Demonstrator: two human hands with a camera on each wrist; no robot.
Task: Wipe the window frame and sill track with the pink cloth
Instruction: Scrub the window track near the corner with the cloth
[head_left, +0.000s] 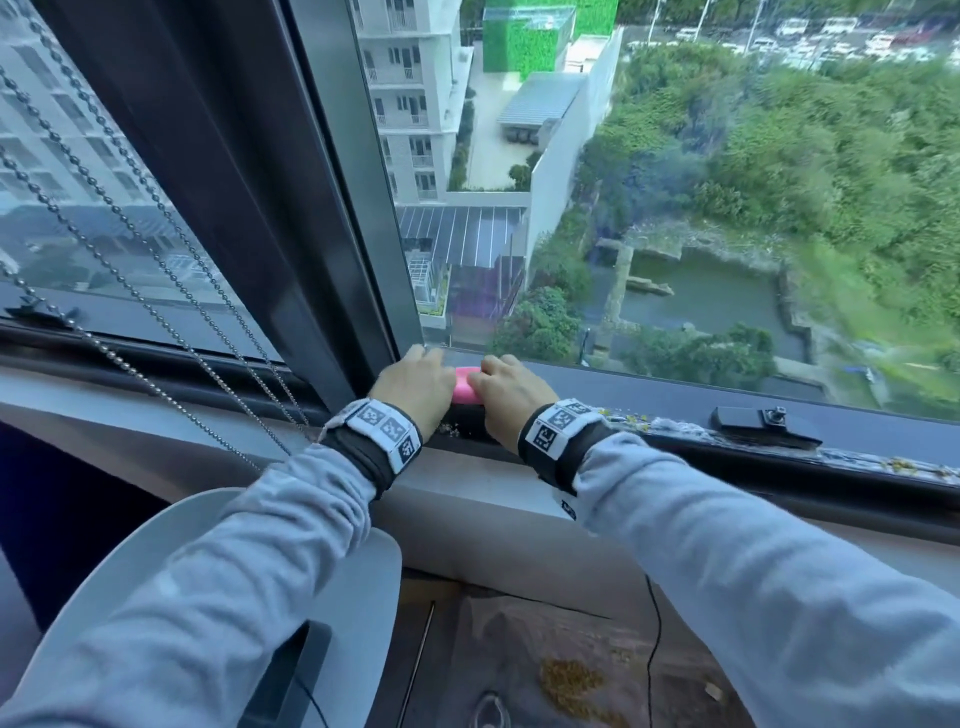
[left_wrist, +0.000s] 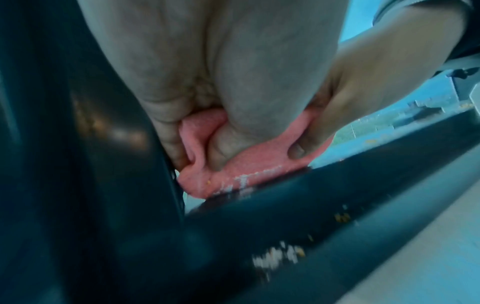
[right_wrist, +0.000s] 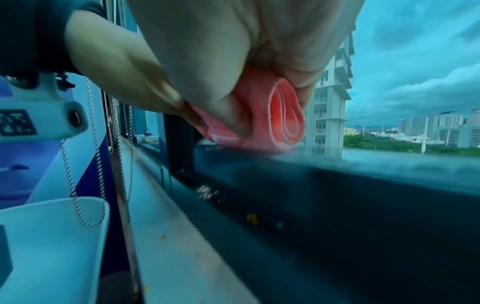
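Both hands hold the folded pink cloth (head_left: 466, 384) against the dark bottom rail of the window frame (head_left: 649, 395), beside the vertical post (head_left: 332, 249). My left hand (head_left: 415, 387) grips its left end with curled fingers and thumb; the cloth (left_wrist: 233, 170) shows white grime along its lower edge. My right hand (head_left: 506, 397) grips the right end, where the cloth's rolled folds (right_wrist: 283, 121) show. The sill track (head_left: 727, 434) below holds yellowish crumbs and flaking dirt.
Bead chains (head_left: 156, 291) of a blind hang at the left across the glass. A black window latch (head_left: 763, 421) sits on the rail to the right. A white chair back (head_left: 322, 597) stands below the sill, and crumbs (head_left: 571, 686) lie on the floor.
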